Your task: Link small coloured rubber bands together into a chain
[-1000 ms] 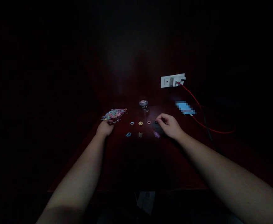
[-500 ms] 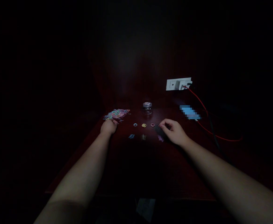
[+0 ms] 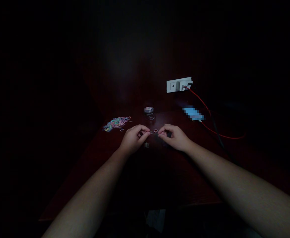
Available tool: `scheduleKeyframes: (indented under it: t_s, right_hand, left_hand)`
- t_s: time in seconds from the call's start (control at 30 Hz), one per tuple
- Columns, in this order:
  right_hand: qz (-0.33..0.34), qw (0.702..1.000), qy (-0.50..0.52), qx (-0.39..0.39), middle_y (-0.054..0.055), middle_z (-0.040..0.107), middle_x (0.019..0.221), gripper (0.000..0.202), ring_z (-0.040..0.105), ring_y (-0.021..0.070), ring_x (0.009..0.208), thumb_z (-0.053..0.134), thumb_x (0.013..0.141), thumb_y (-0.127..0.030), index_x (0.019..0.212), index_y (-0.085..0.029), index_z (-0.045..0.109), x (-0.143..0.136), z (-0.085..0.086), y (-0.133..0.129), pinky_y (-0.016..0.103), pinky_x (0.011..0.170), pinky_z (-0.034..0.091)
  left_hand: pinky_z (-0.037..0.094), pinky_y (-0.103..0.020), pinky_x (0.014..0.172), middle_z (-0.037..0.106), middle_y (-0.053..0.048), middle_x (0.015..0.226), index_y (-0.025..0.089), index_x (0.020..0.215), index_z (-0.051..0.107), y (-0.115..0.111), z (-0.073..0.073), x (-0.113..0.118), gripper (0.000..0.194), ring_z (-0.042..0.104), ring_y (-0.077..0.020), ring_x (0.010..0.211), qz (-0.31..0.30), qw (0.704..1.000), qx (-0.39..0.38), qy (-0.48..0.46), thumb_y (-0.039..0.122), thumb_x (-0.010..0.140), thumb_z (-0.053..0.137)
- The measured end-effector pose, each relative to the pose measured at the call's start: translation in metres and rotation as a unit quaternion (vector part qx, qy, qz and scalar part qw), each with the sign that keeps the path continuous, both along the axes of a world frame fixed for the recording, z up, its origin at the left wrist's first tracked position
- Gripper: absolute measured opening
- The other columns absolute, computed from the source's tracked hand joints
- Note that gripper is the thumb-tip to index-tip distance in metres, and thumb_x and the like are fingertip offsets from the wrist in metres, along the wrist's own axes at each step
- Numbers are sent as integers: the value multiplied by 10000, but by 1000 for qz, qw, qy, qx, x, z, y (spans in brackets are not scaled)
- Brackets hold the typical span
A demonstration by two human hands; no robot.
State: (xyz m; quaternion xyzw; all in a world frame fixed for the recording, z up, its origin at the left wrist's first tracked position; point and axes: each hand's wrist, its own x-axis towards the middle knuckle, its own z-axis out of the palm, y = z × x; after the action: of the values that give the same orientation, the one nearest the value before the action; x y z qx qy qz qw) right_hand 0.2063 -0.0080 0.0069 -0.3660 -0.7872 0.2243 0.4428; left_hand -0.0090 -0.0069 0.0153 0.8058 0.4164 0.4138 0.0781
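Note:
My left hand (image 3: 134, 137) is pinched at the middle of the dark red table, with a small thin item at its fingertips, too small to name. Facing it from the right, my right hand (image 3: 174, 136) has thumb and forefinger together; what they hold, if anything, is too small to tell. Between the fingertips lies a pink ring-shaped band (image 3: 155, 131). A small yellowish bunch (image 3: 147, 144) is below my left fingertips, and a dim purple bunch (image 3: 165, 144) lies under my right hand. The pile of colourful bands (image 3: 117, 123) is on the left.
A clear lidded jar (image 3: 149, 113) stands behind my hands. On the right is a blurred blue phone-like object (image 3: 193, 113) with a red cable (image 3: 224, 135) running from it. A white socket plate (image 3: 172, 86) with a plug is on the wall; a dark cord hangs beside it.
My left hand has moved right, from the pile to the middle, near my right hand. It now covers the blue and yellow bands. The view has shifted slightly.

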Motion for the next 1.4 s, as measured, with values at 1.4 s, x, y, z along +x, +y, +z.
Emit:
scheduleKeyframes:
  t_s: [1.4]
  right_hand:
    - [7, 999, 42, -2, 11, 555, 670, 150, 491, 132, 626, 553, 819, -278, 760, -152, 611, 4, -5, 4, 259, 593, 385]
  left_hand:
    - [546, -260, 691, 701, -58, 797, 141, 857, 650, 48, -24, -68, 206, 660, -147, 699, 168, 978, -47, -113, 321, 758, 666]
